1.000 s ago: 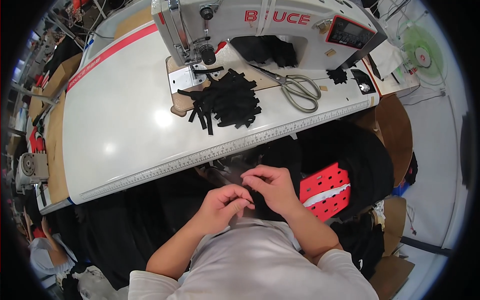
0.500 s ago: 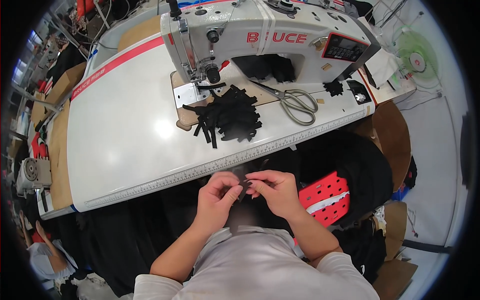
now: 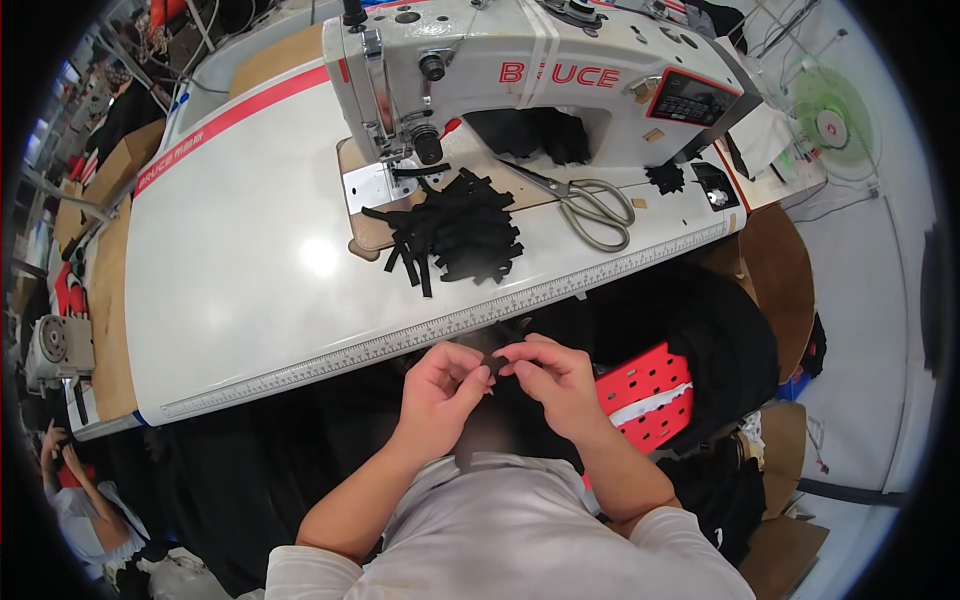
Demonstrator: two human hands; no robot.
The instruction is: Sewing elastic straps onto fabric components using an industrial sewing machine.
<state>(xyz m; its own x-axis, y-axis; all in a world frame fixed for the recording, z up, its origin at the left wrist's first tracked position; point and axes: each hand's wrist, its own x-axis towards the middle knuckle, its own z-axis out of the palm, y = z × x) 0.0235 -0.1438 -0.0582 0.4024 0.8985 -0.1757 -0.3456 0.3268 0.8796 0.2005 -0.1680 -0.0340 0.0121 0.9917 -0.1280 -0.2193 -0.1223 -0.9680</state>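
Observation:
Just off the table's front edge, my left hand (image 3: 447,388) and my right hand (image 3: 552,380) meet over my lap. Both pinch a small dark piece of fabric (image 3: 496,365) between thumbs and fingertips, and the fingers cover most of it. Beyond them, a loose pile of short black fabric strips (image 3: 460,230) lies on the table beside the sewing machine's needle plate (image 3: 375,187). One black strip (image 3: 420,170) rests under the presser foot area. To the right of the pile lie metal scissors (image 3: 595,212) with their handles toward me.
A white sewing machine (image 3: 480,75) spans the back of the white table (image 3: 230,270), which has a ruler strip (image 3: 400,340) along its front edge. At my right are a red perforated panel (image 3: 650,400), black cloth (image 3: 725,340) and cardboard (image 3: 780,265). Another person (image 3: 95,510) sits far left.
Both hands stay close together. The dark piece between them is more hidden by the fingers now, and my right fingertips have shifted slightly. The view has moved a little.

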